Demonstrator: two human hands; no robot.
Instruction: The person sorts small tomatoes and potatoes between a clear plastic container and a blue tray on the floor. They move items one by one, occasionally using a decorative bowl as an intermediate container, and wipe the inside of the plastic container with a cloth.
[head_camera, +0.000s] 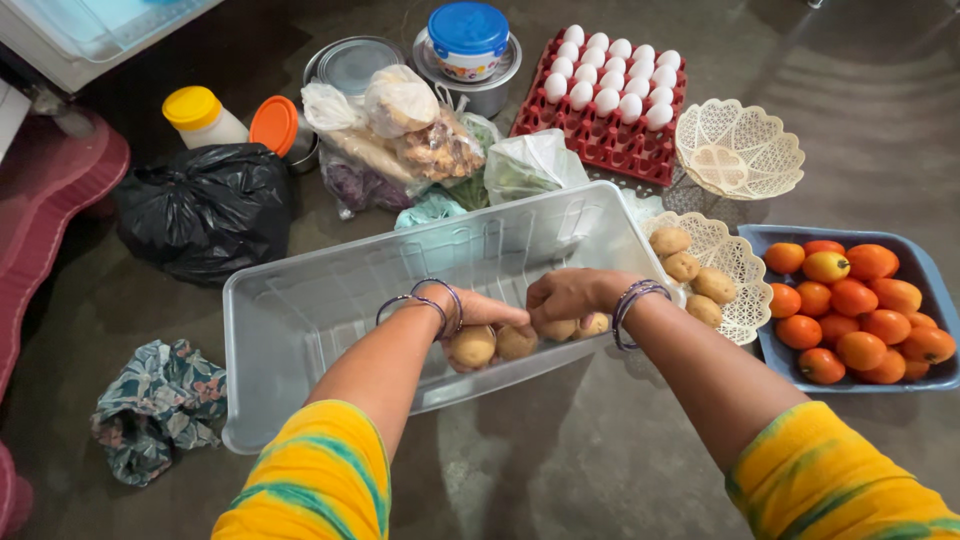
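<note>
Two hands (480, 320) (570, 298) full of knobbly potatoes (472, 346) over clear bin (300, 310)

Both arms extended, left hand (480, 320) and right hand (570, 300) curled closed, knuckles touching

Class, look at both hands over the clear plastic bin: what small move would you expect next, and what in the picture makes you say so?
Probably lowering and letting go: the left hand and right hand each hold potatoes just above the clear bin, whose visible floor looks bare, while more potatoes wait in the white lattice basket beside it.
</note>
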